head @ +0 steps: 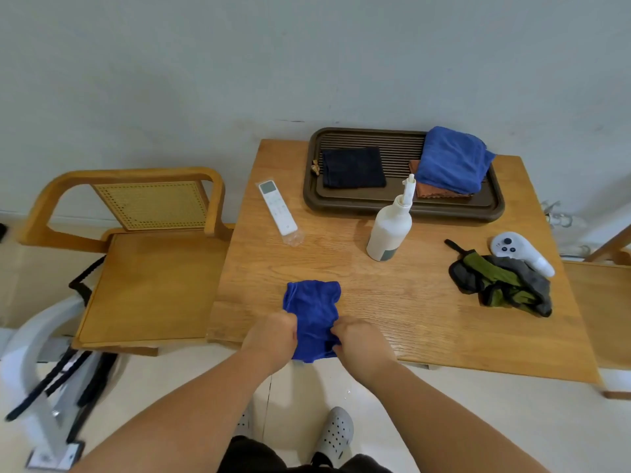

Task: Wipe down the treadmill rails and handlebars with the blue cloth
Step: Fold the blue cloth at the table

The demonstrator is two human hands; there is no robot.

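Observation:
A blue cloth (312, 310) lies on the near edge of a wooden table (426, 322), its lower part hanging slightly over the edge. My left hand (273, 334) pinches the cloth's left side. My right hand (358, 339) grips its right side. Both hands rest on the table's front edge. A white frame with black straps (37, 363), possibly part of the treadmill, shows at the lower left.
A white spray bottle (389, 230) stands mid-table. A brown tray (403, 206) at the back holds a dark cloth, an orange cloth and a folded blue towel (450, 158). A remote (278, 208), a green-grey rag (502, 285) and a white controller (522, 252) also lie there. A wooden chair (146, 268) stands left.

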